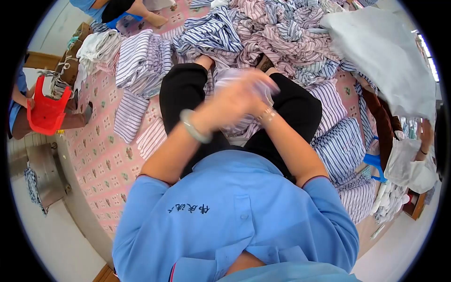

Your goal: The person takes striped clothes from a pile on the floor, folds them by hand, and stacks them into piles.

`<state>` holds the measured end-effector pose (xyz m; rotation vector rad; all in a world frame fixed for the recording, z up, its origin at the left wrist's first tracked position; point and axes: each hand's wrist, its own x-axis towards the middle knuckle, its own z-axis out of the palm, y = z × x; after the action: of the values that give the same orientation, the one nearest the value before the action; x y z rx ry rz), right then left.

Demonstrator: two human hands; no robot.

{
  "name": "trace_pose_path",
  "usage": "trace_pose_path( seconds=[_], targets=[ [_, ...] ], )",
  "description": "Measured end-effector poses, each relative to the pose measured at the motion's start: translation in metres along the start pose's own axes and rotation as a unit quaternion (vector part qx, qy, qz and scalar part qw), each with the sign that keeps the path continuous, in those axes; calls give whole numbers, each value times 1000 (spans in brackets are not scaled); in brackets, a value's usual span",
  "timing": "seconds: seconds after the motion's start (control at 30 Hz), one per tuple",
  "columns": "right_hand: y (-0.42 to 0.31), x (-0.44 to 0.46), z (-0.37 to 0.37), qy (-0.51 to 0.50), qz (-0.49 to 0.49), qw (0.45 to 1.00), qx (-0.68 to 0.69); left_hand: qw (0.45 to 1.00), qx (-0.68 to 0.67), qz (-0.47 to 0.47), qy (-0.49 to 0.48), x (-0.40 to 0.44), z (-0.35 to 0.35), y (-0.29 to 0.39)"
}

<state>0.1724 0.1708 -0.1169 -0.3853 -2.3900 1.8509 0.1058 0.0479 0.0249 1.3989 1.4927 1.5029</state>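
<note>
My left hand (235, 96), with a pale bangle at the wrist, is smeared by motion and crosses in front of my right hand (257, 107). The right wrist wears a thin bracelet, and most of that hand's fingers are hidden behind the left. Both hands are over a purple-and-white striped cloth (244, 127) between my knees. Some of the cloth shows around the hands, but whether either one grips it I cannot tell.
A heap of striped cloth (282, 33) lies ahead. Folded striped stacks stand at left (143, 58) and right (340, 148). A person with a red plastic stool (49, 110) is at far left. White cloth (385, 56) is raised at upper right. Pink patterned sheeting (98, 160) lies below.
</note>
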Motion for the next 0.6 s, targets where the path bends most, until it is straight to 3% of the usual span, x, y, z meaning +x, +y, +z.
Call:
trace_pose_path(
  seconds=[0.03, 0.07, 0.1, 0.13, 0.2, 0.27, 0.33, 0.47, 0.53, 0.6],
  targets=[
    [10, -1, 3, -23, 50, 998, 32, 993, 55, -20, -106, -10, 34, 15],
    [15, -3, 5, -34, 77, 995, 61, 965, -124, 58, -222, -4, 64, 37],
    [17, -6, 5, -38, 94, 991, 89, 912, -174, -46, -369, -3, 66, 60],
    [14, -10, 4, -36, 100, 988, 114, 894, -169, -59, -412, -2, 67, 62],
    [7, -20, -3, -25, 105, 983, 146, 951, -178, -7, -253, -11, 57, 43],
    [-1, -28, -16, -8, 102, 981, 163, 977, -134, -109, -127, -25, 37, 34],
    [-9, -37, -31, 12, 99, 979, 176, 961, -198, -183, -58, -29, 28, 38],
    [-29, -51, -60, 49, 80, 980, 173, 980, -71, -119, -139, -27, 43, 25],
    [-39, -54, -68, 60, 62, 983, 163, 965, -100, -111, -216, -26, 55, 22],
    [-49, -48, -67, 60, 42, 986, 149, 951, -183, -87, -233, -17, 76, 21]
  ],
)
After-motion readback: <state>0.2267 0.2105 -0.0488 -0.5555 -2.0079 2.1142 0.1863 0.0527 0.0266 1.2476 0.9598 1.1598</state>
